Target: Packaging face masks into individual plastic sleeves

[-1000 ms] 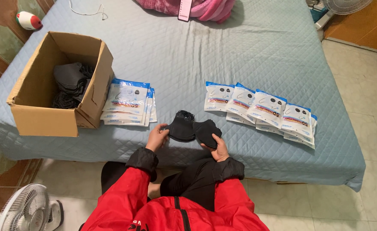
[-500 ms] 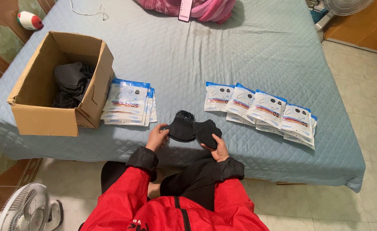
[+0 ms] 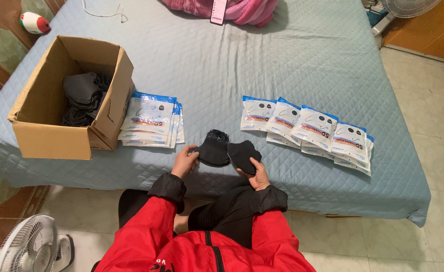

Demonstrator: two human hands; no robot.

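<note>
You are sitting at the near edge of a bed [image 3: 292, 65] covered in a pale blue quilted spread, looking down at your own hands. Your left hand [image 3: 184, 161] holds the left edge of a black face mask [image 3: 213, 149], fingers curled around it in a narrow grip. Your right hand [image 3: 258, 176] grips a second black mask [image 3: 244, 155] from below, fingers closed on its near edge. The two masks touch each other and rest on the spread just in front of you, near the bed's near edge, between the two hands.

To the left of the masks lies a stack of white and blue flat packets [image 3: 151, 121], piled one on another. Just left of that stack, touching it, stands an open cardboard box [image 3: 50, 141] with its flaps up; inside it is a heap of more black masks [image 3: 83, 98]. To the right of your hands a row of white and blue packets [image 3: 307, 128] is fanned out, each overlapping the next, running toward the right edge of the bed.

At the far edge lies a pink bundle of fabric [image 3: 247, 10]. On the floor at near left stands a white fan [image 3: 28, 247]. Your sleeves are red with black cuffs.
</note>
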